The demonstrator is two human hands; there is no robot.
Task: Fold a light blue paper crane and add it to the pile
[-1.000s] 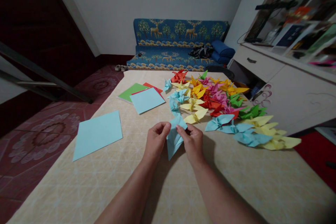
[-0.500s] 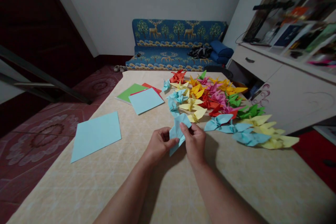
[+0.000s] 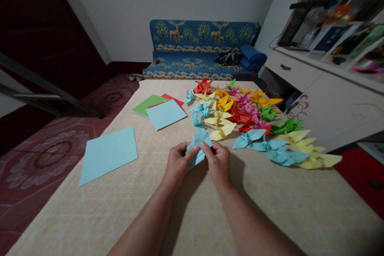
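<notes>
So we've got a piece of folded light blue paper out in front of us, over the middle of the counter, its upper end spreading toward the paper birds; we can't tell if its lower edge touches the cloth. Our left hand has a snug grip on its left side, thumb laid on top, and our right hand pinches the right side the same way, the two thumb tips nearly meeting. Just past our fingers there's a yellow bird and a few blue birds, with red, orange, pink and green ones crowding behind. Off to the right we have more blue birds bunched up against some pale yellow birds. Over on the left lies a flat blue sheet, and beyond it a second blue sheet overlaps a green sheet and a red one. Past the far edge we see a blue sofa with deer on it, and a white cabinet stands to the right.
</notes>
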